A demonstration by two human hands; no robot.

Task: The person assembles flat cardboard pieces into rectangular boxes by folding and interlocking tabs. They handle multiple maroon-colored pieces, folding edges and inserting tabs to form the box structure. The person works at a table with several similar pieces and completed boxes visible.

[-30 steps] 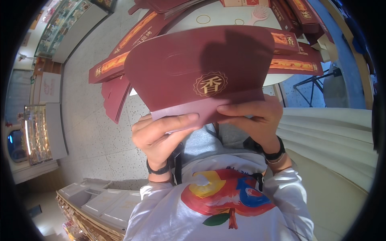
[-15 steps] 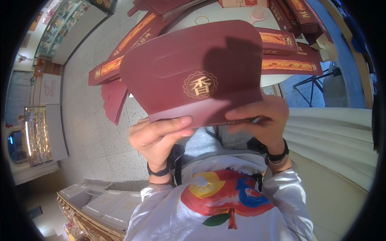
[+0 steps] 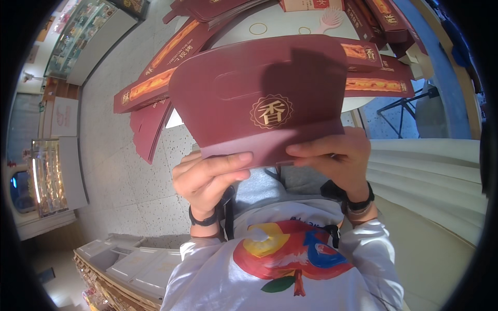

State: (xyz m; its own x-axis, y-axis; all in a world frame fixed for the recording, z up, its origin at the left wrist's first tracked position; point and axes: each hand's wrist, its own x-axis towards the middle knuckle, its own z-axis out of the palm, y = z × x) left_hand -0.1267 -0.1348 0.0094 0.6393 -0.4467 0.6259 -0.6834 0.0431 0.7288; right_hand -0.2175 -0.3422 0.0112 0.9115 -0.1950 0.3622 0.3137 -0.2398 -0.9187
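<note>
A maroon cardboard box blank with a gold round emblem is held up before me, its rounded far edge hiding part of the table. Its near strip is folded along a crease. My left hand pinches this strip at its left end, thumb on the near face. At the right end my right hand grips the same strip between thumb and fingers. A dark shadow falls across the blank's upper right. Behind it, partly covered, lie printed maroon cartons on the left and more cartons on the right.
The white round table bears a stack of flat maroon blanks, a pink hairbrush and a thin ring-shaped band. Several flat blanks jut over its left edge. A pale curtain hangs at right; white boxes stand at lower left.
The blank has shifted slightly right and toward me in both hands, baring more tabletop behind it. Both hands keep their hold on its near strip.
</note>
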